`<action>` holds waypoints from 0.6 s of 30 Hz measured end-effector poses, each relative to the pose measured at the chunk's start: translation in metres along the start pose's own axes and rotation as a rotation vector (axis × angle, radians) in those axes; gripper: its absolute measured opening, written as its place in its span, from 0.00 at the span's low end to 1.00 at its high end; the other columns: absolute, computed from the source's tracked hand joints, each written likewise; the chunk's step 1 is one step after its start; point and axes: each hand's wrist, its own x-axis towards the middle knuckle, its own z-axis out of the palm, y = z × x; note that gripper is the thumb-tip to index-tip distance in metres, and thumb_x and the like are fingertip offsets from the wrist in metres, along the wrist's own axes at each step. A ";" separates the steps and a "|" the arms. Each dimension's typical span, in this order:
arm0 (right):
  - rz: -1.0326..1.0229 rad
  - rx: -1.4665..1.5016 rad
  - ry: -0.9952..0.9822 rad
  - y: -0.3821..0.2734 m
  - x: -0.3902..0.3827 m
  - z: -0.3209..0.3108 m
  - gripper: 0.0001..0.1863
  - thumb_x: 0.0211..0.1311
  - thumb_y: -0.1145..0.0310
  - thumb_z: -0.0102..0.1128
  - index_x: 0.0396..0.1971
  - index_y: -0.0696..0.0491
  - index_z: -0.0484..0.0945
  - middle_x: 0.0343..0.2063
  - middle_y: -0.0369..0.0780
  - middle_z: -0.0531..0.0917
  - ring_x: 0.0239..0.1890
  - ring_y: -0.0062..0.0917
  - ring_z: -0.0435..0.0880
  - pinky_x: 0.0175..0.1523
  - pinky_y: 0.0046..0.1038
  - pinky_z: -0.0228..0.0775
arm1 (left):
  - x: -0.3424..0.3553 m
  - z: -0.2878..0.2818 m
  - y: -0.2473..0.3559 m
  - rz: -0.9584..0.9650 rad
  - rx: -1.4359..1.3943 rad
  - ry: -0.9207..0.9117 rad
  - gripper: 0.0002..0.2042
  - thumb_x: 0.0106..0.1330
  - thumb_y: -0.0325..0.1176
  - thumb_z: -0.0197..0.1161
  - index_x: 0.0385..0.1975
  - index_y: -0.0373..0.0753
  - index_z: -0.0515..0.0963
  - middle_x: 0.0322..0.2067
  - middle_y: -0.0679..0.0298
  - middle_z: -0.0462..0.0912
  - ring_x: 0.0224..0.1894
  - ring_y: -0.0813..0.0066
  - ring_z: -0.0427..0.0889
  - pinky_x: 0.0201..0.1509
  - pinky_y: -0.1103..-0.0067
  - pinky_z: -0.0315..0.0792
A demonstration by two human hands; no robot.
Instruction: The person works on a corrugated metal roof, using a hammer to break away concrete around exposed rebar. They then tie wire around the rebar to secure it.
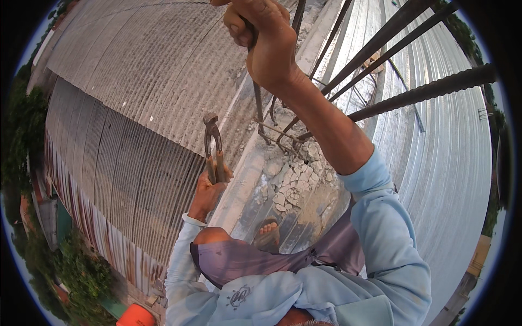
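My left hand (205, 193) is closed round the handles of a pair of end-cutting pincers (211, 121), whose jaws point up and away from me. The pincers are held over the edge of the corrugated roofing, left of the column stub. High in the view, my right hand (266, 49) is closed in a fist round an upright steel rebar (258, 103), which comes out below it. Several more ribbed rebars (424, 91) rise on the right, close to my right forearm. Thin wire ties (277, 130) cross the bars near their base.
Broken concrete (296, 182) lies round the foot of the bars. Weathered corrugated sheets (147, 70) spread to the left, shiny metal roofing (440, 163) to the right. My sandalled foot (267, 233) stands near the rubble. Below the roof edge sits an orange-red container (136, 315).
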 end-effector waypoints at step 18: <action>0.037 -0.090 0.149 -0.003 -0.002 0.011 0.27 0.66 0.45 0.63 0.45 0.56 0.76 0.33 0.34 0.75 0.33 0.15 0.68 0.39 0.22 0.60 | 0.135 0.062 -0.017 0.100 -0.362 0.054 0.17 0.49 0.17 0.52 0.41 0.31 0.76 0.49 0.50 0.82 0.51 0.61 0.85 0.55 0.69 0.81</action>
